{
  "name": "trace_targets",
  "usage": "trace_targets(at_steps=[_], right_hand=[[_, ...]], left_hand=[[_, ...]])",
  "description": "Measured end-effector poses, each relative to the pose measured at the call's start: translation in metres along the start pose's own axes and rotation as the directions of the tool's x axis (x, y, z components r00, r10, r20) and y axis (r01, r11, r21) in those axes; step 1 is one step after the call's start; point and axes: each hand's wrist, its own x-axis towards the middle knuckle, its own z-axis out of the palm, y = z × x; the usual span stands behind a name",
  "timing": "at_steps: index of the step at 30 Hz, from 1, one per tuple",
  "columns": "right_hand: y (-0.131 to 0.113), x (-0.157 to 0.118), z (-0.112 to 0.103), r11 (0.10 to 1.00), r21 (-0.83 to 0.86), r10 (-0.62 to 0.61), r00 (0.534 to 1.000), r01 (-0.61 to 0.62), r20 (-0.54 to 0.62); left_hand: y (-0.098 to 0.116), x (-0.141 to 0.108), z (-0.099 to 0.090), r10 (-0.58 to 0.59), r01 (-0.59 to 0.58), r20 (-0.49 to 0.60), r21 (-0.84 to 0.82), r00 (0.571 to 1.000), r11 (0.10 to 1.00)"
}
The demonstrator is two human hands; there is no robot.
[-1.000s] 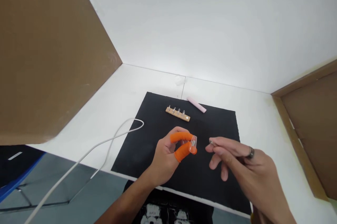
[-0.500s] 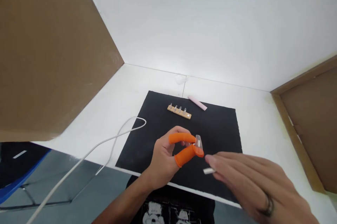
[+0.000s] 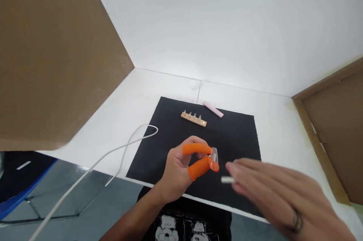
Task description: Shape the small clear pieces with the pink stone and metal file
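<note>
My left hand (image 3: 177, 171), with orange finger cots (image 3: 198, 169) on thumb and index finger, pinches a clear false nail tip (image 3: 214, 155) above the black mat. Something small and metallic shows behind the tip. To its right, my right hand (image 3: 279, 192) is closed on a thin white strip (image 3: 227, 179). Only the strip's end sticks out past the fingers, a little apart from the nail tip; the rest is hidden. Beyond the hands, a small wooden stand (image 3: 194, 119) carries several clear nail tips in a row.
A pale pink bar (image 3: 213, 109) lies at the far edge of the black mat (image 3: 232, 135). From the left, a white cable (image 3: 104, 156) loops onto the mat. Brown panels (image 3: 62, 59) flank the white table (image 3: 113, 108), and a white wall closes the back.
My right hand has shifted slightly right, away from the nail tip, and the white strip now points more level. My left hand keeps its pinch almost in place.
</note>
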Motion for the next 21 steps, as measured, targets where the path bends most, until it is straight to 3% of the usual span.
trace_targets(at_steps=[4, 8, 10, 15, 17, 21], right_hand=[[0.016, 0.010, -0.005, 0.961, -0.258, -0.135, 0.982, 0.099, -0.129], [0.008, 0.008, -0.006, 0.973, -0.138, -0.182, 0.982, 0.186, 0.044], [0.005, 0.008, -0.005, 0.974, -0.093, -0.200, 0.977, 0.206, 0.073], [0.017, 0.018, -0.002, 0.937, -0.310, -0.216, 0.963, 0.159, -0.159], [0.016, 0.020, 0.000, 0.944, -0.282, -0.219, 0.965, 0.172, -0.147], [0.004, 0.016, 0.001, 0.973, -0.089, -0.214, 0.977, 0.212, -0.006]], left_hand=[[-0.002, 0.000, 0.000, 0.005, -0.004, 0.022, -0.028, 1.000, 1.000], [-0.002, 0.002, 0.000, 0.005, -0.004, 0.033, -0.027, 0.999, 1.000], [-0.003, 0.003, 0.000, 0.018, -0.017, 0.033, -0.011, 0.999, 1.000], [-0.007, 0.005, -0.001, 0.065, -0.066, 0.070, 0.005, 0.995, 0.998], [-0.009, 0.005, -0.002, 0.076, -0.076, 0.079, 0.003, 0.994, 0.997], [-0.010, 0.007, -0.004, 0.076, -0.076, 0.075, -0.006, 0.994, 0.997]])
